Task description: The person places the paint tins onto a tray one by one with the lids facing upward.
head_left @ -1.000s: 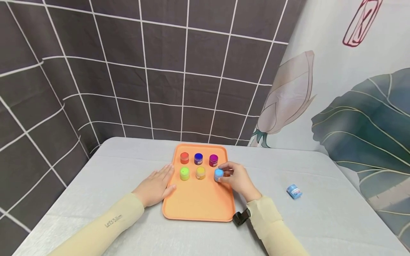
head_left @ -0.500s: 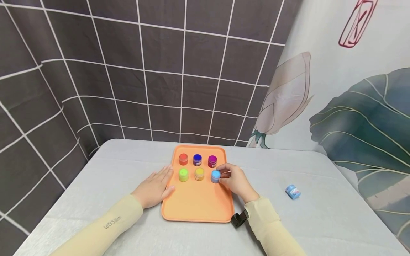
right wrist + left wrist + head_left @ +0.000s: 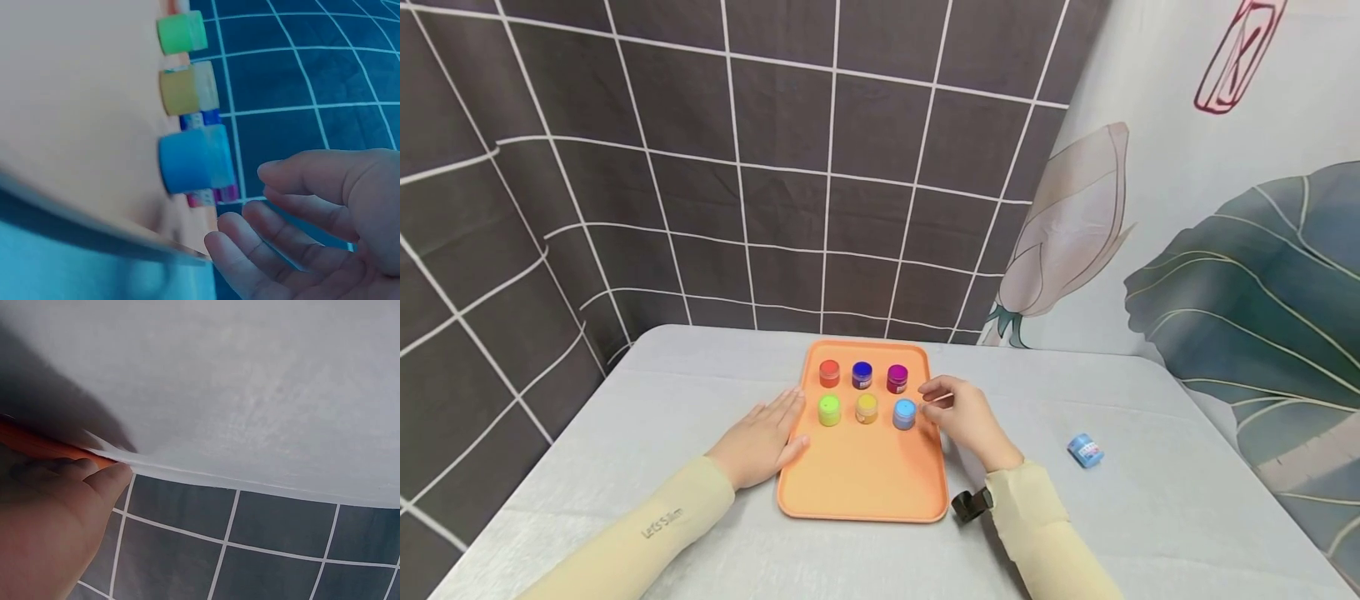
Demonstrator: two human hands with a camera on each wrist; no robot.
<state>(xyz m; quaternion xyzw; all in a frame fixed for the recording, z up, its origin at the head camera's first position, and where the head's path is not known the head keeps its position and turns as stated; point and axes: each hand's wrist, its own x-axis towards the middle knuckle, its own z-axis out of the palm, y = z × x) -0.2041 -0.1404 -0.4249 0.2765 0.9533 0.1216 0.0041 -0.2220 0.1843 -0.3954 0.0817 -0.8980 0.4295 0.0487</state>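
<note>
The light-blue jar (image 3: 904, 413), likely light, rigid and smooth-sided, stands on the tray (image 3: 865, 479) just beside the released right hand (image 3: 964, 419); pinch its cap sides, while the flat left hand (image 3: 760, 437) steadies the tray's edge.

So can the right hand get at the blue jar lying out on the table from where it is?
Probably yes. The right hand is open and holds nothing, and bare grey table lies between it and the blue jar, which lies on its side well off the orange tray.
</note>
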